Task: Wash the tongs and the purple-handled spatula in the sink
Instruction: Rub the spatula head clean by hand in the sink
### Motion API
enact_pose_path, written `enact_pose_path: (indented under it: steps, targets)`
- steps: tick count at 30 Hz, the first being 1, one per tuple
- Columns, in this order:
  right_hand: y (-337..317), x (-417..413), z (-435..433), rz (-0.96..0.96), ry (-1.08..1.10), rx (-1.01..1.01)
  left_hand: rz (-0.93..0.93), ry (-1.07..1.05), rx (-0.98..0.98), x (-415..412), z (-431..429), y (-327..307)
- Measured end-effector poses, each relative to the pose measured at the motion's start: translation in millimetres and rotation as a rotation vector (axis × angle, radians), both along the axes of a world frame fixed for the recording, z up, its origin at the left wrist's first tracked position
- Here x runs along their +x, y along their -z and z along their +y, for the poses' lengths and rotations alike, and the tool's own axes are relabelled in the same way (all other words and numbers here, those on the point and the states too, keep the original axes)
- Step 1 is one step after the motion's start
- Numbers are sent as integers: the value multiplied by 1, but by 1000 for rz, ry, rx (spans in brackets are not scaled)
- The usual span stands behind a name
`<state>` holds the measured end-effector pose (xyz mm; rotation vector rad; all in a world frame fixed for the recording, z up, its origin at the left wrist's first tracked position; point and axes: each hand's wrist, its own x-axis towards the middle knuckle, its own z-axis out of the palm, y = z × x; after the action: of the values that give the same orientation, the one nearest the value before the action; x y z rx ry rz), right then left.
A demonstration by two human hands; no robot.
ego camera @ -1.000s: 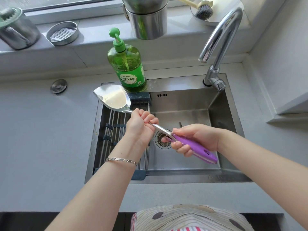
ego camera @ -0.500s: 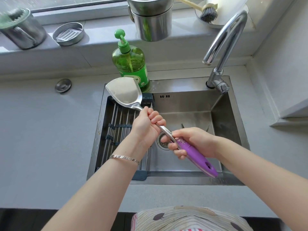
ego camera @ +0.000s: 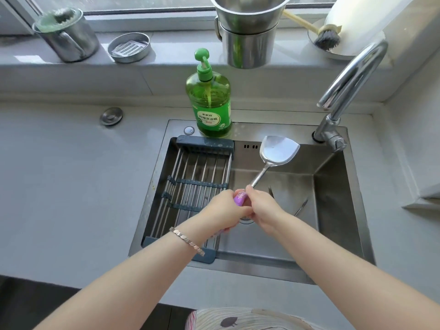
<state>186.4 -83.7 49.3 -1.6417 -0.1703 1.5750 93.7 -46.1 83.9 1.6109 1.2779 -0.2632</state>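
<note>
Clenching the spatula (ego camera: 278,151) by its purple handle, left hand (ego camera: 222,210) and right hand (ego camera: 263,208) point its smooth steel blade to 1 o'clock over the sink (ego camera: 273,267). Thin tongs (ego camera: 301,207) lie inside at their 3 o'clock.

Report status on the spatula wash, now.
Grips: left hand and right hand both on spatula handle, blade up over sink. In basin behind right hand: tongs. No water visible from faucet.
</note>
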Motion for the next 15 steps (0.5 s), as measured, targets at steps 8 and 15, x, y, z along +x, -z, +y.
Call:
enact_pose_path:
  steps: [8,15]
  targets:
    - [-34,35,37,-119,-391,-190,222,315,333,-27,51,-9]
    - [-119,58,154,-164,-262,175,377,389,563,-26,105,-32]
